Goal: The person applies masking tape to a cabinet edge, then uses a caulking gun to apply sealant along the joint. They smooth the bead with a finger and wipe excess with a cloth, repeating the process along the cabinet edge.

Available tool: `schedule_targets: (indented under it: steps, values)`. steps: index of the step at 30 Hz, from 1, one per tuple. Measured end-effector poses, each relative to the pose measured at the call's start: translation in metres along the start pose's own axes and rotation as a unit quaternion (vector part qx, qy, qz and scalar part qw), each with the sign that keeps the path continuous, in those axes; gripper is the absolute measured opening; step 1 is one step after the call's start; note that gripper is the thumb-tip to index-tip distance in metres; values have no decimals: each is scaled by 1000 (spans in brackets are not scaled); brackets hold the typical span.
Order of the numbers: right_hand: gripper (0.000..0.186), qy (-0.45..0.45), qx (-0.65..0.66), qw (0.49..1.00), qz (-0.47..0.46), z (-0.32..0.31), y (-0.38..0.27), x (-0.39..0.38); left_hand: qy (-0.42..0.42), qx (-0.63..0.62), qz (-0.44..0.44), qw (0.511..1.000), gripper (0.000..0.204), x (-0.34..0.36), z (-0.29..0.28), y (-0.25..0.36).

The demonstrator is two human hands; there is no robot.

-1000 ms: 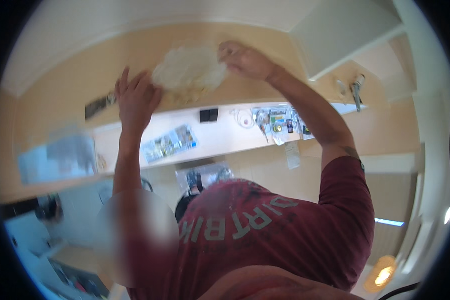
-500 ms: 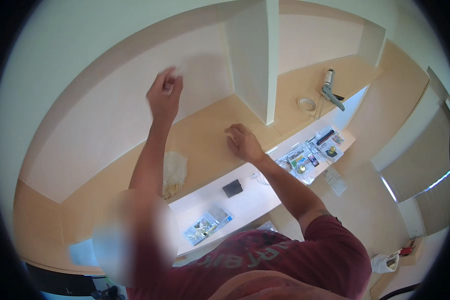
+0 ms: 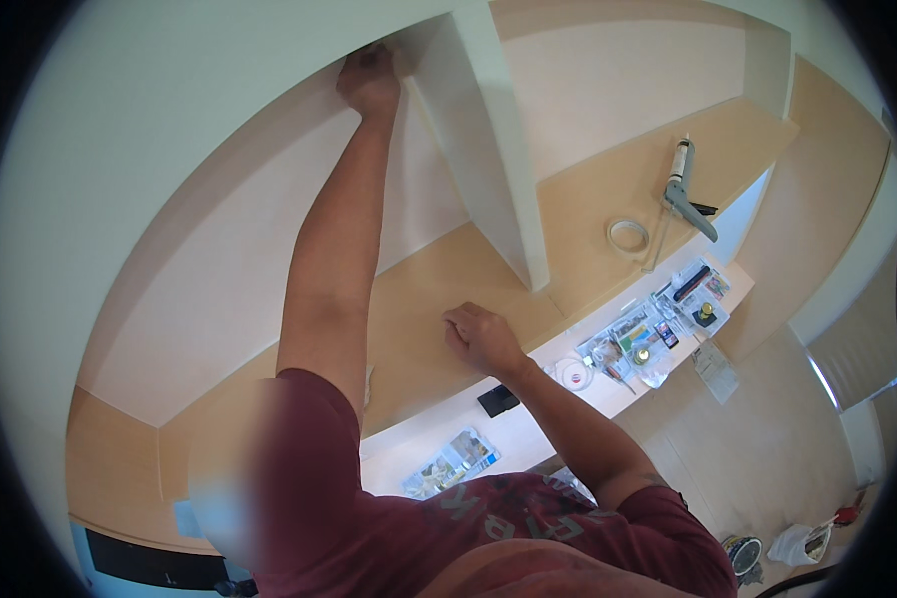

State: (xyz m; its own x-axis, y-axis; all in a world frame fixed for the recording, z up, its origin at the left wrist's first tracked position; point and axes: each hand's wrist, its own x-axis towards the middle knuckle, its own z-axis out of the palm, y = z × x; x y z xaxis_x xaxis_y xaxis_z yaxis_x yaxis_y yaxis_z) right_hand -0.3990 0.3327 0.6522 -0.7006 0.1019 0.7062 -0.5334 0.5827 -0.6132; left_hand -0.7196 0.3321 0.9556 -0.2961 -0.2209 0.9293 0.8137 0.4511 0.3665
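My left hand (image 3: 371, 82) is raised to the top of the niche, at the inner corner beside the white upright divider (image 3: 468, 149). Its fingers are curled and partly in shadow, and what they hold, if anything, is hidden. Below, my right hand (image 3: 483, 339) hovers over or rests on the wooden shelf (image 3: 419, 289), fingers folded in. Whether something small is pinched there I cannot make out. The pale back wall (image 3: 229, 259) of the niche lies behind my left arm. That arm covers most of a whitish crumpled sheet on the shelf.
A caulking gun (image 3: 683, 189) and a tape roll (image 3: 628, 236) lie on the shelf right of the divider. The lower white ledge carries a dark box (image 3: 498, 401), a white roll (image 3: 573, 375), and newspaper (image 3: 453, 461). A bucket (image 3: 744, 553) and a white bag (image 3: 799, 544) stand low at the right.
My left hand has gone up and slightly right into the niche's top corner. My right hand has dropped a little and its fingers have curled in. The view has shifted.
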Motion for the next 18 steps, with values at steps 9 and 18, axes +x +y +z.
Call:
schedule_targets:
  steps: [9, 18]
  values:
    - [10, -15, 20, 1000, 3, -1, 1, 1, 16, 29, -88, 996, 32, -4, 1, 30]
    - [12, -21, 33, 999, 29, -1, 4, 1, -23, 89, -140, 986, 35, 2, 1, 46]
